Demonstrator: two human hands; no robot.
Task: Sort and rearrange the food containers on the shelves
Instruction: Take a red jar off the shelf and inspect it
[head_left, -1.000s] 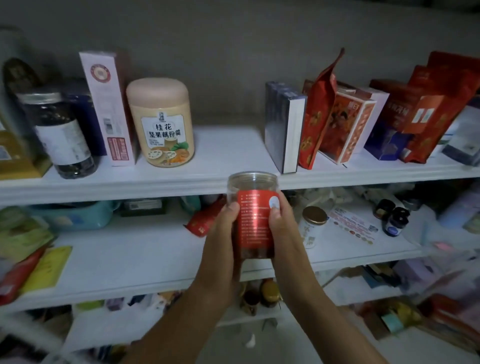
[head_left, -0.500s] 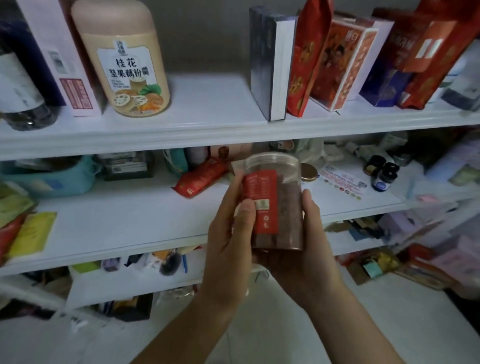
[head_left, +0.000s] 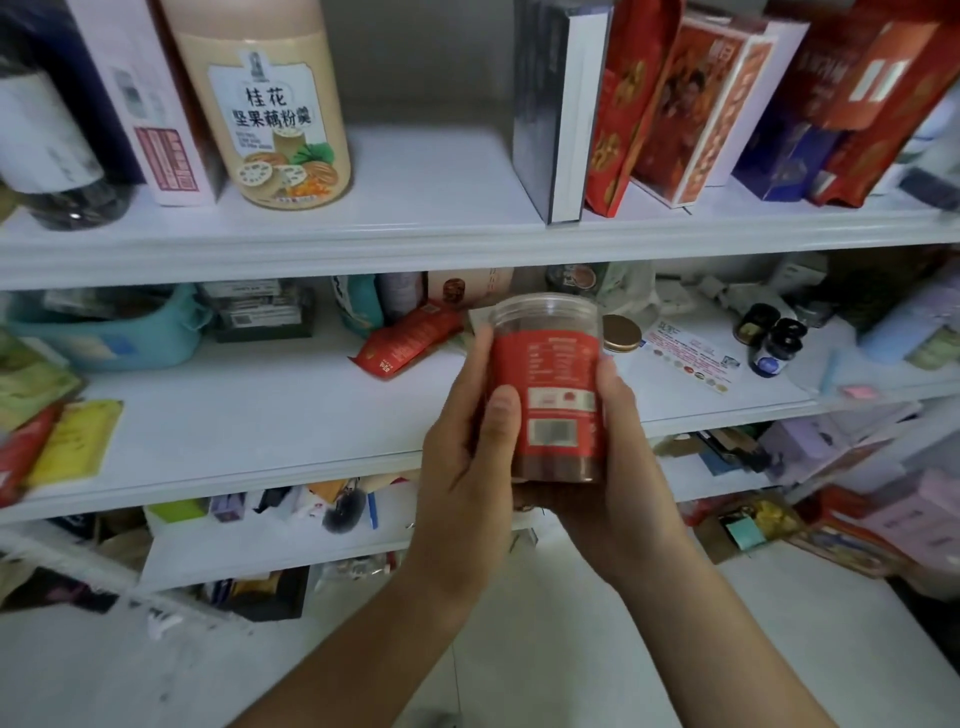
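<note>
From the head view we see a cylindrical clear plastic jar (head_left: 558, 384) with a glossy red label and dark brown contents, held upright before the white middle shelf (head_left: 234, 415), the left hand (head_left: 467, 467) grip wrapping its side, the right hand (head_left: 623, 483) grip cupping its base.

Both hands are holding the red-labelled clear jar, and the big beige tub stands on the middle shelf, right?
Not quite: the head view shows the beige tub standing on the upper shelf instead. The left hand and right hand do hold the red-labelled jar.
</note>
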